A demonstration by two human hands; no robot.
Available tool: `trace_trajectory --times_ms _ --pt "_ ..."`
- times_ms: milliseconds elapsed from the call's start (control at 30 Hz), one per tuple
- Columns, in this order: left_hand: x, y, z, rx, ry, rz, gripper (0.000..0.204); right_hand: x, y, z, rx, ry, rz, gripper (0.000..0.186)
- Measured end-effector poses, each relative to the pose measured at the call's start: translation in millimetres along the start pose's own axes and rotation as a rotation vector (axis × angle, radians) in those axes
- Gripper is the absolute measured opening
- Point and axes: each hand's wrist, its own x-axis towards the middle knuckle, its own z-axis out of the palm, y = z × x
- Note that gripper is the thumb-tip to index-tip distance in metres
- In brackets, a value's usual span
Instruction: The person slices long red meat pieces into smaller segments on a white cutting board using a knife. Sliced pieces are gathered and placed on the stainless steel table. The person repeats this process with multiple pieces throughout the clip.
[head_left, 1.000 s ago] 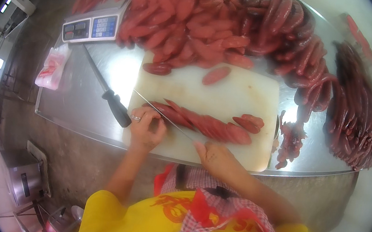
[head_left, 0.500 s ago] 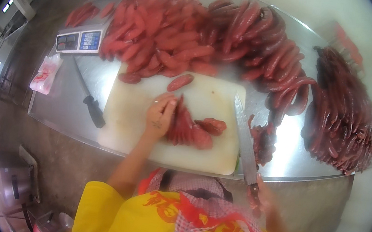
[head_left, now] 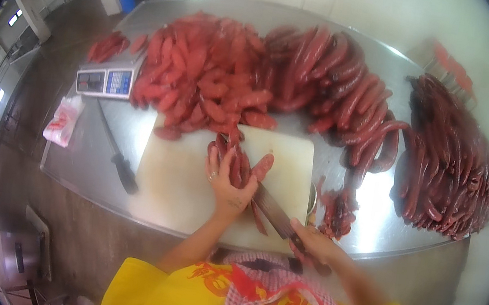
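On the white cutting board (head_left: 170, 198), my left hand (head_left: 230, 194) is closed over a small bunch of reddish sausages (head_left: 237, 161), a ring on one finger. My right hand (head_left: 315, 245) grips the handle of a large knife (head_left: 276, 215). Its broad blade slants up and left across the board, its tip by my left fingers and the sausages. A cut sausage piece (head_left: 263, 166) with a pale oblique face lies just above the blade. Beneath the blade, a thin dark strip rests on the board. My left fingers partly hide the bunch.
A large heap of cut sausages (head_left: 200, 66) lies beyond the board. Whole linked sausages (head_left: 329, 71) and a darker pile (head_left: 449, 167) fill the right. Trimmings (head_left: 335, 211) lie beside the board. At left are a scale (head_left: 105, 82), another knife (head_left: 115, 151) and a plastic bag (head_left: 63, 122).
The knife has swung from beyond the board's right edge to the sausages at my left hand. My left hand has moved right, gathering the fanned-out sausages. The view has tilted slightly up.
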Motion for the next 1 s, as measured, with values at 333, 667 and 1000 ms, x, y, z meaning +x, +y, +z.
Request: trace_trajectory --times_ms 333,667,1000 --pt "263 -38 -18 -0.042 0.166 0.201 0.065 62 -189 -8 0.068 0.156 -0.449 0.071" --pt "39 -7 20 -0.318 -1.151 1.148 0.054 -2 -52 -44 0.213 0.708 -0.319 0.069" --pt "101 -30 71 0.173 -0.972 0.760 0.024 -27 2 -13 0.423 0.674 -0.222 0.068"
